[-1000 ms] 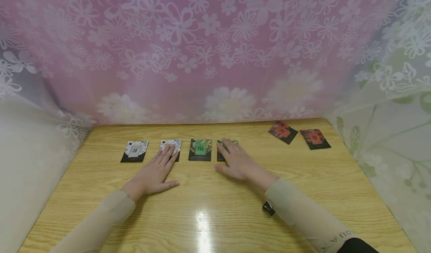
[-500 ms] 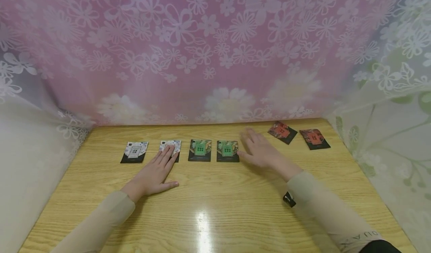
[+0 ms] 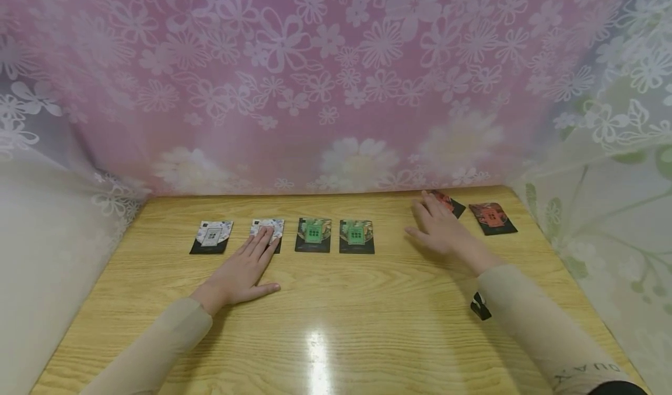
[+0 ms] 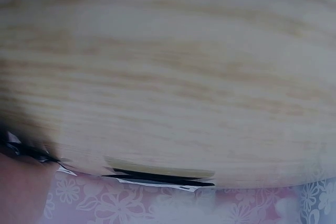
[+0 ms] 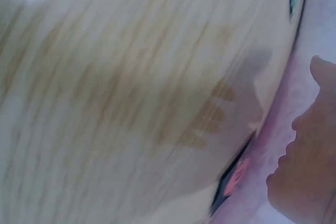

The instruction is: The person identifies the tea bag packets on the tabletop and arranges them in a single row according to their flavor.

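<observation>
My left hand [image 3: 244, 269] lies flat with its fingers straight on a black-and-white packet [image 3: 279, 224], partly covering it. Left of it lies a matching white packet [image 3: 212, 236]. Two green-and-black packets, a left one [image 3: 313, 234] and a right one [image 3: 357, 236], continue the row. At the far right, my right hand [image 3: 443, 229] is over a tilted red-and-black packet [image 3: 454, 205], hiding its left part. Its fingers are extended; the right wrist view shows the hand [image 5: 307, 156] above its shadow, contact unclear. Another red packet [image 3: 493, 218] lies to its right.
The wooden table [image 3: 315, 307] ends at a pink floral curtain [image 3: 294, 138] behind the packets. Pale patterned cloth hangs along the left [image 3: 47, 226] and right [image 3: 604, 220] sides. A black clip-like piece [image 3: 480, 306] sits at my right cuff.
My right hand has left the right green packet and moved rightward to the tilted red packet. My left hand has stayed on the white packet. The packets look unmoved.
</observation>
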A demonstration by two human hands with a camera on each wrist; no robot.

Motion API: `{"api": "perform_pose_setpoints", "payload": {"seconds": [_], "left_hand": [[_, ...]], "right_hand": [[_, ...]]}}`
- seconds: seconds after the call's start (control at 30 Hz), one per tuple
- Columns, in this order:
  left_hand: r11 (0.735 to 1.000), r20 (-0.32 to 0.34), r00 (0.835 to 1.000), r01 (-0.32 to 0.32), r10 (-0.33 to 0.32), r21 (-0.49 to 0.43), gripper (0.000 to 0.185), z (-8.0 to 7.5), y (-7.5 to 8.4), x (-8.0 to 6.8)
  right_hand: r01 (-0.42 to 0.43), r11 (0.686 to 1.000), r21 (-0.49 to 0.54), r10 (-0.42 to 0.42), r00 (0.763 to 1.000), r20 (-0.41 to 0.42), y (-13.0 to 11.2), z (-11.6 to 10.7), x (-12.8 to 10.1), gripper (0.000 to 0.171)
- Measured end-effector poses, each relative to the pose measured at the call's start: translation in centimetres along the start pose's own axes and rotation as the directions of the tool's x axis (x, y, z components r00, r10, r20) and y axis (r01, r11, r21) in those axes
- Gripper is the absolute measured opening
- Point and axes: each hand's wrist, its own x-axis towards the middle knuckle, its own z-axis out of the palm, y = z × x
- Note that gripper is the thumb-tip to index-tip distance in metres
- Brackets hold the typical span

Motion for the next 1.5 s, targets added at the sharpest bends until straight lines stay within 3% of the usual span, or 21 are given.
{"api": "perform_pose_setpoints", "payload": {"seconds": [0.13,0.5,0.7,1.1,1.37,1.5], "left_hand": [[1.000,-0.012,1.000,-0.005,0.005,-0.002,0.103,-0.1,0.1,0.0],[1.000,0.028,1.000,0.012,-0.012,-0.009,0.104,-0.1,0.1,0.0],[1.000,0.026,1.000,0.008,-0.008,-0.008,0.104,-0.1,0.1,0.1],[1.000,-0.019,1.000,-0.009,0.008,-0.010,0.103,0.2,0.0,0.0],[1.000,0.033,0.999,0.019,-0.019,-0.002,0.104,-0.1,0.1,0.0],[1.000,0.015,1.000,0.013,-0.013,-0.002,0.104,0.0,0.1,0.0]], "right_hand": [[-0.011,1.000,0.028,0.011,1.000,-0.019,1.5,0.2,-0.1,0.083],[-0.043,0.998,0.041,0.042,0.999,0.022,4.9,1.1,0.1,0.092],[-0.048,0.998,0.049,0.047,0.999,0.023,5.8,1.6,-0.2,0.094],[-0.074,0.997,-0.011,0.075,0.995,0.062,4.7,2.0,-0.3,0.093],[-0.089,0.996,0.007,0.088,0.993,0.081,3.2,2.4,-1.0,0.096],[-0.091,0.996,0.012,0.090,0.993,0.076,2.5,2.6,-1.5,0.095]]}}
